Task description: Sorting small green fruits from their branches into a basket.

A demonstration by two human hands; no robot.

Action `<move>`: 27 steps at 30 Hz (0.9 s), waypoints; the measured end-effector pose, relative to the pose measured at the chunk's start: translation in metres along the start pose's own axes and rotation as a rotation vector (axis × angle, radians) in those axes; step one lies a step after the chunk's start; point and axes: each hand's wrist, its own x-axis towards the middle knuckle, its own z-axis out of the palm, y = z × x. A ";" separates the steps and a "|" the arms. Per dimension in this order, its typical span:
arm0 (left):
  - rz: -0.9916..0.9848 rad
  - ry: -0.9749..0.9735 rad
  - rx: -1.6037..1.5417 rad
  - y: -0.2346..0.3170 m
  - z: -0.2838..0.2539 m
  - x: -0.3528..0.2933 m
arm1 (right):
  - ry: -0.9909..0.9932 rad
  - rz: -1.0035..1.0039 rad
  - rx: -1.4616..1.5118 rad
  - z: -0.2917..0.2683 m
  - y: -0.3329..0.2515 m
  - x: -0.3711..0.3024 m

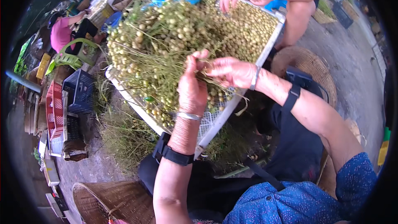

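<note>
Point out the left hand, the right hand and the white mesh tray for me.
left hand [192, 89], head view, on the back of the hand.
right hand [230, 71], head view, on the back of the hand.
white mesh tray [226, 114], head view, on its near rim.

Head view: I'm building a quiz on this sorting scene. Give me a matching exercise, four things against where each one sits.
Things:
1. woven basket
2. dark blue crate
3. green plastic chair
4. white mesh tray

Places:
A. under the heap of small round fruit on stems
B. bottom of the view, left of the left hand's forearm
C. far left, by a person in pink
D. left of the tray, beside a red crate

Pairs: 1-B, 2-D, 3-C, 4-A
</note>
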 end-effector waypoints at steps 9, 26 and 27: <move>0.001 0.016 0.105 -0.012 -0.004 -0.018 | -0.043 0.161 -0.183 0.004 -0.001 -0.011; 0.255 -0.001 -0.018 0.099 -0.025 -0.046 | 0.152 -0.118 -0.577 0.012 -0.014 0.025; 0.247 0.003 0.021 0.107 -0.025 -0.054 | 0.197 -0.143 -0.794 0.003 -0.017 0.030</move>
